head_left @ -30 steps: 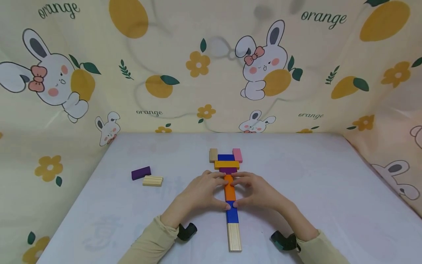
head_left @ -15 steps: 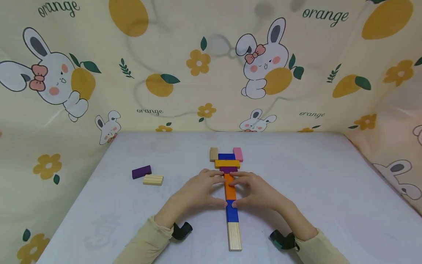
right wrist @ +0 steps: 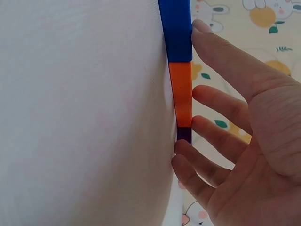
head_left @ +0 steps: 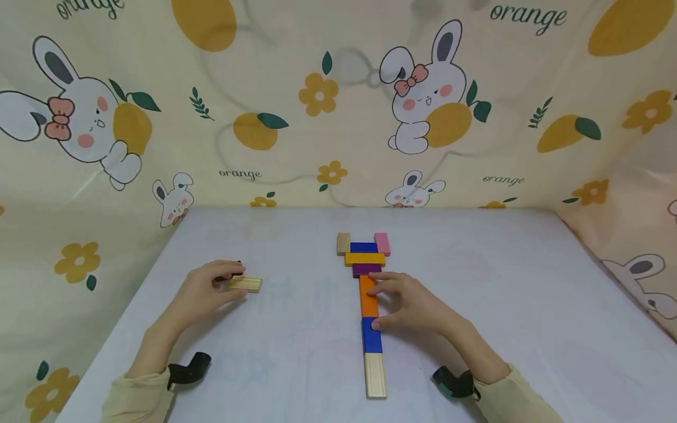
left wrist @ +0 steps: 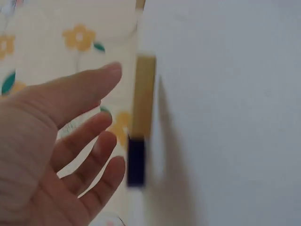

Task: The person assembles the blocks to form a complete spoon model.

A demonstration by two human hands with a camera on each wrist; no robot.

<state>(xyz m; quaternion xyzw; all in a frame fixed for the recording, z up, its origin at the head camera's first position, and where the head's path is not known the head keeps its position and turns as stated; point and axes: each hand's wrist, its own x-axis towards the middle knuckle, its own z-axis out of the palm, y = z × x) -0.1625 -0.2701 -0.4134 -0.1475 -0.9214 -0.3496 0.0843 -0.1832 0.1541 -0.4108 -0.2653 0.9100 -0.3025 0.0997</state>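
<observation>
Toward the left of the table, my left hand (head_left: 198,294) hovers with spread, loosely bent fingers around two loose blocks. One is a plain wooden block (head_left: 250,285); the other, a dark purple block (left wrist: 136,162), is mostly hidden behind the fingers in the head view. In the left wrist view, thumb and fingertips stand just short of both. At the middle, my right hand (head_left: 412,302) rests its fingertips along a row's right side. Its thumb touches a blue block (head_left: 372,341), and its fingers reach an orange block (head_left: 368,296) and a purple block (head_left: 359,271).
The row starts with a wooden block (head_left: 375,376) nearest me. Beyond the purple block lie a yellow block (head_left: 365,259) and another blue block (head_left: 363,247), flanked by a wooden block (head_left: 344,244) and a pink block (head_left: 382,244). A printed cloth (head_left: 296,135) hangs behind the table.
My left hand has left the row's left side and moved left to the two loose blocks. The right hand stays at the row, and the blocks lie as before.
</observation>
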